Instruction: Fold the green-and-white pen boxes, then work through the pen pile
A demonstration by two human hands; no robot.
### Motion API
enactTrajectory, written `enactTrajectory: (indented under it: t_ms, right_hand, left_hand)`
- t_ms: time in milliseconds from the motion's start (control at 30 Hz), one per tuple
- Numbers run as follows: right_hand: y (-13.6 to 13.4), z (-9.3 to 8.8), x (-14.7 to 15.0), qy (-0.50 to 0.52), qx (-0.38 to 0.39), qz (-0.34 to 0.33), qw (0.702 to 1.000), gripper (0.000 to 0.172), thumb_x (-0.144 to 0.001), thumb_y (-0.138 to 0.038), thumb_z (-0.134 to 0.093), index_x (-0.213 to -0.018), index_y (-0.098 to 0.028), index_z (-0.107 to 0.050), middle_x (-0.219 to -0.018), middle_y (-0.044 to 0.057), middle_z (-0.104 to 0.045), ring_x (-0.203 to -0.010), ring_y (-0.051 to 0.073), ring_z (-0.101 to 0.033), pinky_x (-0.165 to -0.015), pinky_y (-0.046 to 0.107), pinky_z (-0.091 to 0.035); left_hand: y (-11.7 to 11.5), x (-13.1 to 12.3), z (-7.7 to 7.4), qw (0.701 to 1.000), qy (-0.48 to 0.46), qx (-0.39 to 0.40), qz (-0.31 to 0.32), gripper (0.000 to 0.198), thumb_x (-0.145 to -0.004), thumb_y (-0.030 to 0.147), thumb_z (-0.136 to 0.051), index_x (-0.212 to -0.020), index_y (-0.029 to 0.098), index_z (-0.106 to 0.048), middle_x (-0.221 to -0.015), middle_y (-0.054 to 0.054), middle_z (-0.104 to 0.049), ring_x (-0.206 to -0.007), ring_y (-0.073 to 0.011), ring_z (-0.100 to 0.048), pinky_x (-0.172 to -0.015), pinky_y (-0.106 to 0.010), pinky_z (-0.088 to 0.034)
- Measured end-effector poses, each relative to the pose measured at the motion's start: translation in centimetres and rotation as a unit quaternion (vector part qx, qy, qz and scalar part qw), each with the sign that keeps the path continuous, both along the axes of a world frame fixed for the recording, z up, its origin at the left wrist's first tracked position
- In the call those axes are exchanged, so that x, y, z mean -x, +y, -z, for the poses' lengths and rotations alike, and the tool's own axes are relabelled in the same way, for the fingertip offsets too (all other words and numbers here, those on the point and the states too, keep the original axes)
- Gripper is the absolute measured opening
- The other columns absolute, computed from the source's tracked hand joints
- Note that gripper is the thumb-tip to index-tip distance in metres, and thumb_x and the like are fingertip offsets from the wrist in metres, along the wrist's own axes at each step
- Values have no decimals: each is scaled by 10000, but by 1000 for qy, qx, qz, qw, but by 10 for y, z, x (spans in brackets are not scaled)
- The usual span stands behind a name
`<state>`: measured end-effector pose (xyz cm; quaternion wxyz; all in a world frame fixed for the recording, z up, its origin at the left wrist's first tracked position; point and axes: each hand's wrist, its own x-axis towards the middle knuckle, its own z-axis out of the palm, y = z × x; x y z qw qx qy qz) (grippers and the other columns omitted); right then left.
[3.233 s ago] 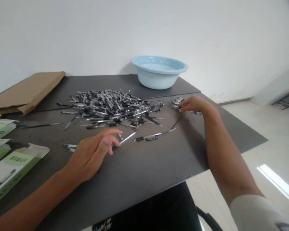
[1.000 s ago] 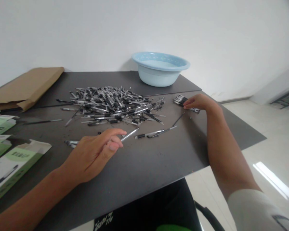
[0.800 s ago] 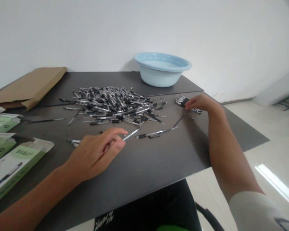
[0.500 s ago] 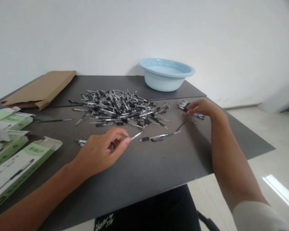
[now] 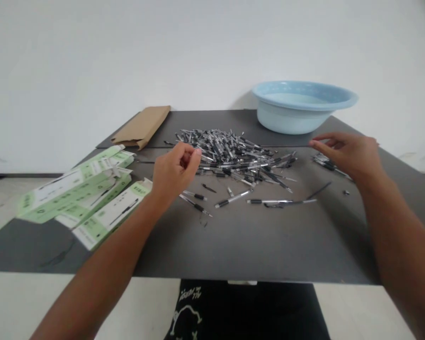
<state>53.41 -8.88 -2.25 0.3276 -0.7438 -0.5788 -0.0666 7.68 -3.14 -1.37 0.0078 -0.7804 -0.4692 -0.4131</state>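
Note:
My left hand (image 5: 177, 171) hovers at the front left of a big heap of clear pens with black grips (image 5: 226, 146). Its fingers are curled and the thumb is near the index finger; no object shows in them. My right hand (image 5: 350, 153) is over a small row of pens (image 5: 326, 163) on the right, fingers stretched forward, thumb slightly apart, nothing seen between them. In front of the heap lie a single pen (image 5: 233, 198), a pair of pens with a thin refill (image 5: 286, 202), and more pens (image 5: 196, 204) beside my left forearm.
A light blue basin (image 5: 301, 115) stands at the back right. Green and white pen boxes (image 5: 109, 208) overlap on the left, with a brown cardboard piece (image 5: 145, 125) behind them. A small dark bit (image 5: 346, 192) lies near my right wrist. The grey table's front edge (image 5: 269, 279) is near my lap.
My left hand has let go of a pen, now lying on the table, and moved up toward the heap. The right hand has lifted off the pen row. The view has swung left.

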Motion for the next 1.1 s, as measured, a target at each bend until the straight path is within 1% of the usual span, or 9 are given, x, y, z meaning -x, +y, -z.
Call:
enactTrajectory:
  t_ms: [100,167,267,433,633,733,833,1000,1100]
  right_hand:
    - [5,7,7,-7,26,-15,1000,385,-885,-587,-760,-1099,-281,-857,-767,38,-780,-754,227,-739,-777,337,-517]
    - [8,10,11,-16,45,-22,999,375,-868,-601,-760,-1063,-297,-862,-765,42,-782,-779,254,-747,-776,356,-516]
    - [12,15,15,-26,69,-30,997,376,-860,-631,-741,-1041,-323,-859,-770,46,-789,-798,285,-756,-761,374,-524]
    - [15,18,14,-33,91,-30,995,404,-853,-684,-702,-1034,-356,-853,-735,48,-778,-816,325,-770,-778,416,-535]
    - [15,18,15,-27,100,-20,994,459,-805,-726,-677,-1026,-368,-863,-752,56,-784,-854,356,-782,-803,457,-530]
    - [13,16,17,-22,99,-9,995,487,-793,-751,-670,-1022,-366,-862,-759,62,-789,-872,369,-788,-820,471,-534]
    - [13,15,18,-20,101,-3,995,514,-779,-783,-661,-1004,-366,-862,-750,65,-787,-865,378,-788,-812,480,-535]
    - [14,16,18,-28,102,1,994,566,-768,-802,-638,-1001,-338,-865,-729,66,-780,-834,360,-783,-793,462,-529]
    - [16,16,20,-30,98,12,995,649,-742,-854,-612,-981,-310,-872,-729,72,-778,-819,347,-779,-790,445,-529]
  left_hand:
    - [18,11,0,998,53,9,-36,328,-1060,450,-574,-960,179,-729,-736,-14,-683,-674,-157,-599,-678,-290,-394]
    - [29,19,1,993,106,30,-33,367,-1068,470,-557,-1021,171,-763,-811,-58,-727,-748,-195,-634,-699,-307,-399]
    - [41,31,3,985,161,68,-3,362,-1044,479,-592,-1066,185,-801,-883,-84,-761,-808,-227,-658,-716,-316,-414]
    - [55,42,11,973,194,107,71,297,-1013,416,-637,-1064,206,-841,-924,-71,-764,-834,-214,-676,-766,-315,-455]
    - [54,31,25,953,229,130,153,341,-1015,416,-642,-1195,209,-844,-1035,-98,-732,-976,-239,-689,-877,-334,-506]
    - [50,26,29,941,246,144,182,331,-1018,406,-651,-1197,205,-844,-1080,-108,-730,-1012,-244,-691,-902,-339,-515]
    - [50,26,30,935,254,155,194,301,-1012,381,-667,-1165,200,-852,-1099,-113,-728,-1030,-244,-691,-922,-339,-511]
    - [55,30,34,933,253,165,196,317,-1022,349,-650,-1197,169,-845,-1076,-121,-714,-1008,-247,-686,-904,-340,-500]
    - [59,30,38,932,253,170,198,314,-1013,353,-659,-1197,177,-843,-1056,-110,-701,-985,-245,-680,-889,-339,-497]
